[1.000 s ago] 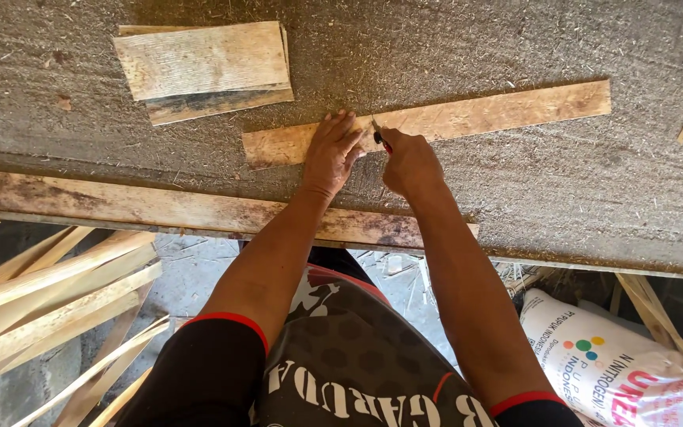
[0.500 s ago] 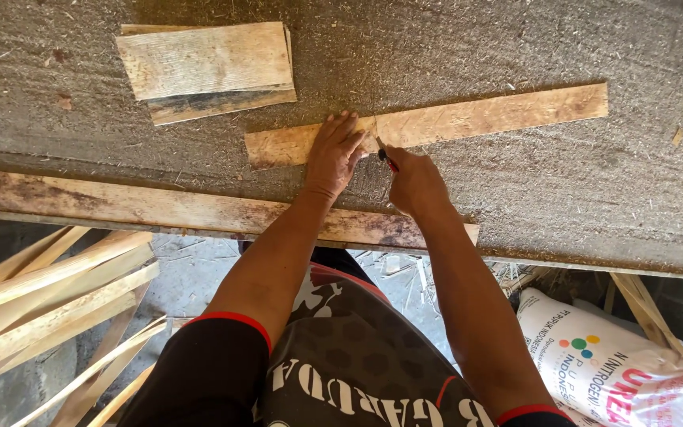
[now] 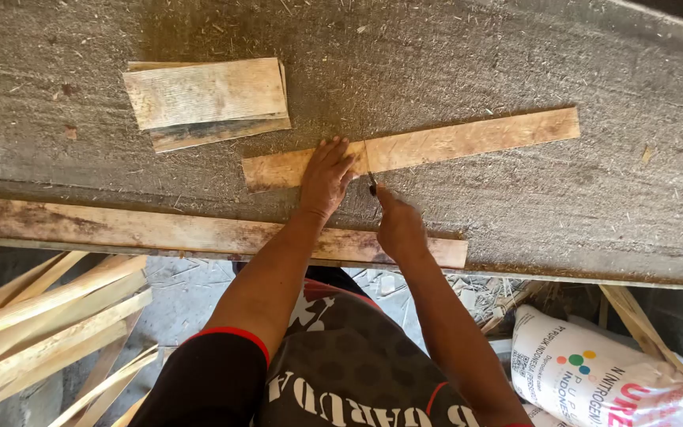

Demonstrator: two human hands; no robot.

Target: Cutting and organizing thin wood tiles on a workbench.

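We've got the wood strip [image 3: 413, 148] lying flat on the gray bench [image 3: 515, 47], left hand [image 3: 326, 175] spread open and pressing down on it near its left end, right hand [image 3: 399, 227] closed around a small blade [image 3: 368, 170] whose tip sits on the strip right next to our fingers. Best bet, we reckon: keep that left palm heavy so the strip can't skid, and draw the blade toward the bench edge in one steady line, fingers clear.

This is a rough woodworking workshop: a worn bench [image 3: 515, 47] covered with sawdust, cut boards [image 3: 207, 99], wood strips [image 3: 33, 332] on the floor and a printed sack [image 3: 594, 372].
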